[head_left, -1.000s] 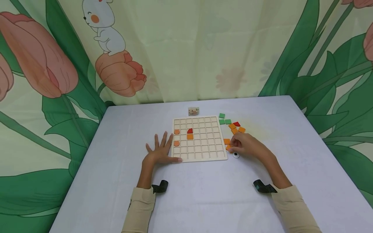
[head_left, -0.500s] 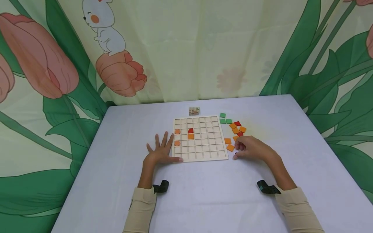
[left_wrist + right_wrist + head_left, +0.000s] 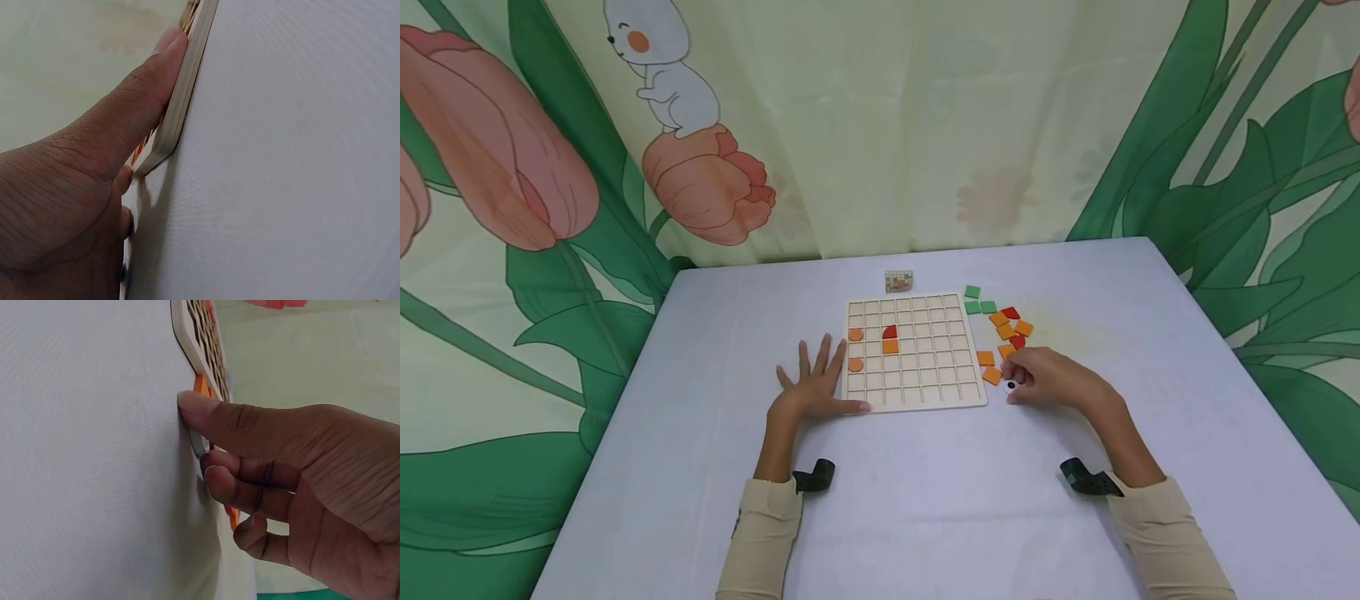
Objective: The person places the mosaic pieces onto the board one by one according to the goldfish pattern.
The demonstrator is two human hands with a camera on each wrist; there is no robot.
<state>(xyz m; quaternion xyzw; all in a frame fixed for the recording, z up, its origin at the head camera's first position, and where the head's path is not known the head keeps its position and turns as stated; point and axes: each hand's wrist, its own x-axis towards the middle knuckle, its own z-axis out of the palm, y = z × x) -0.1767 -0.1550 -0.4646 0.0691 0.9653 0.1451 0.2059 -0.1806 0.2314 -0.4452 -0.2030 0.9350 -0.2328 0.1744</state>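
A pale wooden grid board [image 3: 925, 361] lies on the white-covered table. My left hand [image 3: 811, 392] has its fingers spread beside the board's left edge, and its thumb [image 3: 140, 94] rests on the near left corner. To the right of the board, my right hand [image 3: 1051, 377] pinches a white disc with a black dot [image 3: 1011, 386], like an eye, between thumb and fingers. In the right wrist view the disc [image 3: 199, 442] shows edge-on and partly covered. On the board sit two orange discs [image 3: 856, 334], a red quarter-round tile [image 3: 890, 332] and an orange square tile [image 3: 890, 346].
Several loose orange tiles [image 3: 985, 358], red quarter-round tiles [image 3: 1011, 313] and green tiles [image 3: 973, 307] lie along the board's right side. A small patterned card [image 3: 898, 281] stands behind the board. A printed curtain [image 3: 865, 125] hangs past the table's far edge.
My right hand has shifted slightly right, away from the orange tiles, and now pinches the eye disc, which was lying beside it. My left hand has stayed at the board's corner.
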